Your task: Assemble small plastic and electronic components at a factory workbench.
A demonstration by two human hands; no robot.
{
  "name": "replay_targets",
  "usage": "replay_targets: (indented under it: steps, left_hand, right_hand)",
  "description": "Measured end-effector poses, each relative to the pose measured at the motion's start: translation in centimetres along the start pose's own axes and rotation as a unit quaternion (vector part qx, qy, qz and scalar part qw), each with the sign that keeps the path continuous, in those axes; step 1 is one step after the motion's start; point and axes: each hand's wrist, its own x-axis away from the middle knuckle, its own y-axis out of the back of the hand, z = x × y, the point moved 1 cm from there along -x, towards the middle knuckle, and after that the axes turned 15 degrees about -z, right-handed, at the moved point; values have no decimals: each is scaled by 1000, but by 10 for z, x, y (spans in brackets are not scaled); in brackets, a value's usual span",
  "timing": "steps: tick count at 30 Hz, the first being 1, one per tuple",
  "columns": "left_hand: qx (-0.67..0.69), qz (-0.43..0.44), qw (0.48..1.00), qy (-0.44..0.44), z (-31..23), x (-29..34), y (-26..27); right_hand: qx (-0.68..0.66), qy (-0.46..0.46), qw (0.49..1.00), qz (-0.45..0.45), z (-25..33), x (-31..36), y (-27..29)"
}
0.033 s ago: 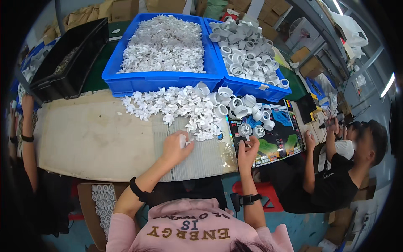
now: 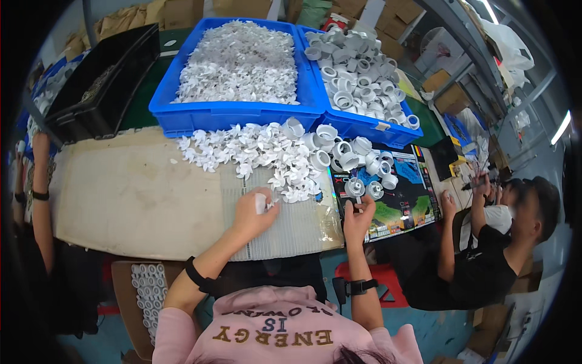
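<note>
Stretched from left to right before a pink top (image 2: 276, 327): a pale, worn, flat counter (image 2: 121, 194). Set along the far side, a deep blue rectangular plastic crate (image 2: 233, 109) heaped with white finned plastic pieces (image 2: 236, 67); just to the right, a second blue plastic crate (image 2: 364, 130) of white ring-mouthed plastic cups (image 2: 364, 82). Laid at right, a glossy dark printed sheet (image 2: 418, 212); at near middle, a translucent ribbed mat (image 2: 273, 239). Spilled before the crates, a loose pile of the same finned pieces (image 2: 224, 148), with loose cups (image 2: 345, 161) to the right.

Poised over the mat, the left hand (image 2: 251, 217), grip clamped on a white rounded plastic piece (image 2: 260, 203). Raised at the sheet's near left edge, the right hand (image 2: 359, 221), fingertips drawn in about a small pale piece (image 2: 359, 199); clamped or merely touching, impossible to tell. Just beyond, two filled white cups (image 2: 354, 187).

Best practice, by judgement: support the rounded piece by the wall, keep any opening clear of the thumb, square parts up before pressing, press evenly, and spare the thin fins.
</note>
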Motion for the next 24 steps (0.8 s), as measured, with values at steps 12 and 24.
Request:
replay_targets:
  steps: [12, 24]
  left_hand:
    - [595, 128, 648, 457, -64, 33, 32]
    - [558, 116, 696, 436, -58, 45, 28]
  right_hand:
    - [324, 26, 932, 157, 17, -55, -17]
    - [32, 78, 988, 133, 37, -8, -6]
